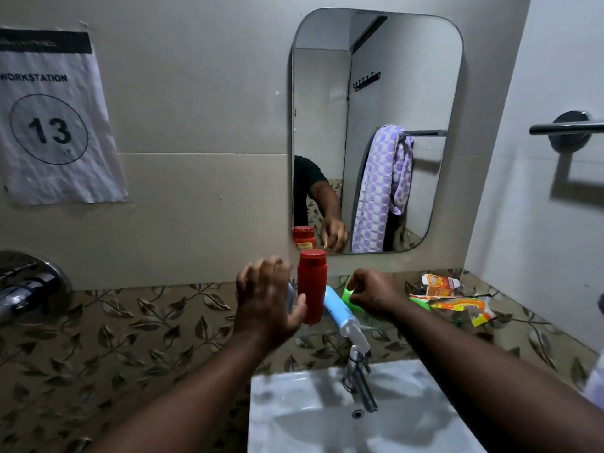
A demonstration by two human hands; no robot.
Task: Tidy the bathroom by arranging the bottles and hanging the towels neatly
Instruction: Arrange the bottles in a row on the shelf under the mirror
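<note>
A bottle [312, 286] stands upright on the shelf [385, 325] below the mirror [376, 93], directly behind the basin [310, 413]. At its 3 o'clock a tube [340, 310] lies tilted, above the tap [359, 377]. Farther toward 3 o'clock lie wrappers [457, 304]. At 10 o'clock a paper sign [55, 119] hangs on the wall; at 2 o'clock, a towel bar [568, 127].

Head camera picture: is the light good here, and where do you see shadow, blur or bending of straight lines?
Head view: dim overall, forearms dark; the towel bar throws a hard shadow on the right wall; the wide lens bows the mirror edges and wall joints; the left hand beside the red bottle is fairly sharp, the right hand too; a pale object at the far right edge is blurred.
</note>
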